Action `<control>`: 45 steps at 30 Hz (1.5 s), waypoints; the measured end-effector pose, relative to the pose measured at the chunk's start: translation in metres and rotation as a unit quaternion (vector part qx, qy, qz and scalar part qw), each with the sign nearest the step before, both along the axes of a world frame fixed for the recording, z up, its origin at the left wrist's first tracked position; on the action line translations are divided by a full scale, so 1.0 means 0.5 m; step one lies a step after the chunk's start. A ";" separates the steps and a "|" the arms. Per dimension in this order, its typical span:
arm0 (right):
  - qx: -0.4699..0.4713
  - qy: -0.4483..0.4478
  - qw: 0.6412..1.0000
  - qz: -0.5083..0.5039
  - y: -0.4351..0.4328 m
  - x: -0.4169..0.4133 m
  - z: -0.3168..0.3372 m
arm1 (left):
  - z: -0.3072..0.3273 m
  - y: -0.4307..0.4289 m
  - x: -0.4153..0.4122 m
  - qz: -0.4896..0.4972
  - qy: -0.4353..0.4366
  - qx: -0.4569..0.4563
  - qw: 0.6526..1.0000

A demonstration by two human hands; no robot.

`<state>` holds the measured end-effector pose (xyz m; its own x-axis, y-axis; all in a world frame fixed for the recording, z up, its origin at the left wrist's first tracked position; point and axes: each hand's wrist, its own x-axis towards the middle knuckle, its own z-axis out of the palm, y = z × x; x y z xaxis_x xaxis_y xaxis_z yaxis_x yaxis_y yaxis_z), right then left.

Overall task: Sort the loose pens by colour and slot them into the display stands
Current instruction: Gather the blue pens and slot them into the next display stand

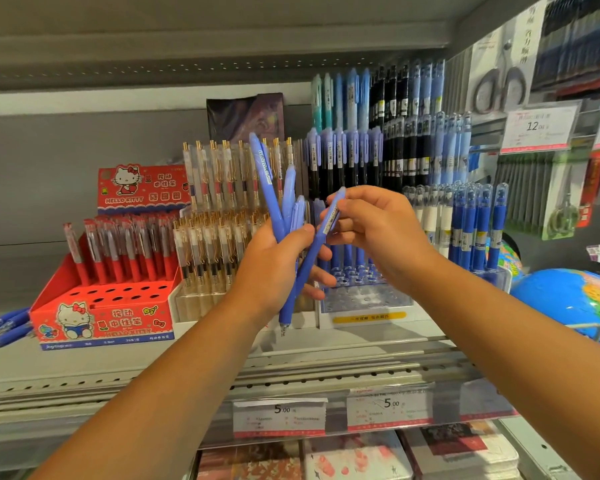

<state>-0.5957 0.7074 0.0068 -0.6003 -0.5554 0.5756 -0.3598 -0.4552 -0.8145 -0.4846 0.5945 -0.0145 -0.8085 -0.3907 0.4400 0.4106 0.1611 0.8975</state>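
Note:
My left hand (274, 265) grips a bunch of periwinkle-blue pens (274, 192), their caps fanning upward. My right hand (374, 230) pinches the upper end of one blue pen (305, 268) that slants down across my left hand, tip pointing at the shelf. Behind my hands stands a clear tiered display stand (364, 296) with empty holes at the front and blue and black pens in its back rows. More loose blue pens (4, 327) lie on the shelf at the far left.
A red Hello Kitty stand (101, 306) with red pens sits left. A clear stand of gold-clipped pens (215, 237) is beside it. Dark blue pens (478, 230) stand right, near a globe (568, 303). Price tags (279, 417) line the shelf edge.

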 end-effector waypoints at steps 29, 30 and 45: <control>0.094 0.195 0.947 -0.239 0.001 -0.047 -0.015 | -0.001 0.003 0.014 0.014 -0.043 -0.028 0.999; 0.099 0.198 0.944 -0.245 0.002 -0.049 -0.015 | -0.002 0.002 0.015 0.011 -0.040 -0.023 0.999; 0.099 0.256 0.922 -0.274 0.011 -0.036 -0.022 | 0.000 0.004 0.013 0.047 -0.031 -0.048 0.997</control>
